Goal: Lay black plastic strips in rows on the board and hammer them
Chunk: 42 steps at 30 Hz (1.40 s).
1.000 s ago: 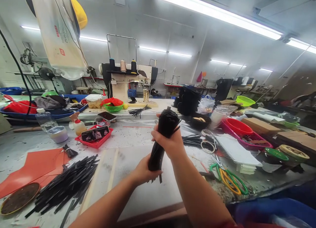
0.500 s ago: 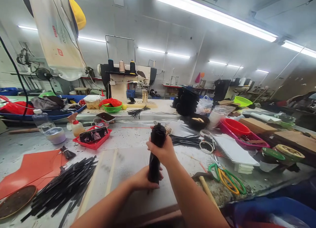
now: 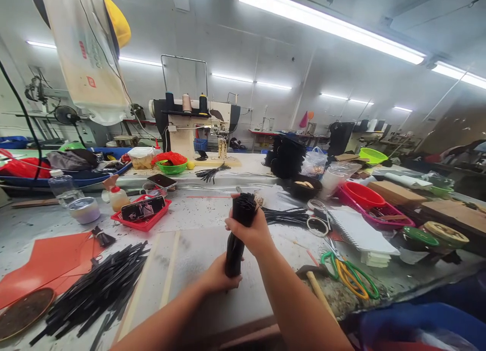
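Observation:
A thick bundle of black strips (image 3: 236,247) stands nearly upright between my two hands, over a pale board (image 3: 190,300). My right hand (image 3: 252,232) is wrapped round the upper part, just below the strips' top ends. Around the lower end, my left hand (image 3: 218,275) is closed; some of its fingers are hidden behind the bundle. A loose heap of black strips (image 3: 98,285) lies to the left of the board. More black strips (image 3: 286,216) lie flat beyond my right hand.
Scissors with green and yellow handles (image 3: 347,275) and a wooden-handled tool (image 3: 319,293) lie at right, near a spiral notebook (image 3: 360,232). On the left are orange sheets (image 3: 56,262) and a red basket with a phone (image 3: 141,214). A sewing machine (image 3: 197,123) stands behind.
The bundle's lower end has shifted slightly left and up with my left hand. Its top now leans a little more to the right. My right hand stays in nearly the same place.

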Available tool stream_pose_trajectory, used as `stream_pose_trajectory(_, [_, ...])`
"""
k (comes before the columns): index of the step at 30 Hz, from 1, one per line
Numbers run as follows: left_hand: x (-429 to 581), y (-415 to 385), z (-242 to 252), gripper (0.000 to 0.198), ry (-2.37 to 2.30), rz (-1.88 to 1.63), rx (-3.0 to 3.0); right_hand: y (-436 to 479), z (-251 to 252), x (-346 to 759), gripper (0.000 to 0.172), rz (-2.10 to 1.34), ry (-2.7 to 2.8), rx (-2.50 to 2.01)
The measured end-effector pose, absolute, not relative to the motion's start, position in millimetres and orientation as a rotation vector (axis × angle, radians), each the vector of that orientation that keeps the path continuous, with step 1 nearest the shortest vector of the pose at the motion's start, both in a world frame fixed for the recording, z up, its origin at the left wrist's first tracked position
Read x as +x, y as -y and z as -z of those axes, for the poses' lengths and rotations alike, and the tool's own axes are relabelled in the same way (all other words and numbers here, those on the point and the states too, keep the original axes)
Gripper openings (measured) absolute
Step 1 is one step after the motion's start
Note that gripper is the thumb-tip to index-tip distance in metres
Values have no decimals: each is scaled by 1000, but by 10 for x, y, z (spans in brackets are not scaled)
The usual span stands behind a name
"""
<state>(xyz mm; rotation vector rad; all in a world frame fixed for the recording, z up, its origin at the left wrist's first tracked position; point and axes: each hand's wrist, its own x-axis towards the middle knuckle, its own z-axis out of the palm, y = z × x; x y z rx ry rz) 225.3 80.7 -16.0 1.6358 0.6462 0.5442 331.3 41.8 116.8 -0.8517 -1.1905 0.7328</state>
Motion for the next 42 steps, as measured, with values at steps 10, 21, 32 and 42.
stream_pose_trajectory(10, [2228, -840, 149, 61, -568, -516, 1596, -391, -1168, 3319, 43, -751, 1177, -876])
stream_pose_trajectory(21, [2379, -734, 179, 69, -631, -743, 1559, -374, -1170, 3331, 47, -725, 1158, -868])
stream_pose_trajectory(32, [2394, -695, 152, 60, -663, -871, 1674, -398, -1125, 3332, 41, -711, 1162, -852])
stream_pose_trajectory(42, [2404, -811, -904, 73, -451, -909, 1875, -376, -1132, 3390, 17, -555, 1213, -1096])
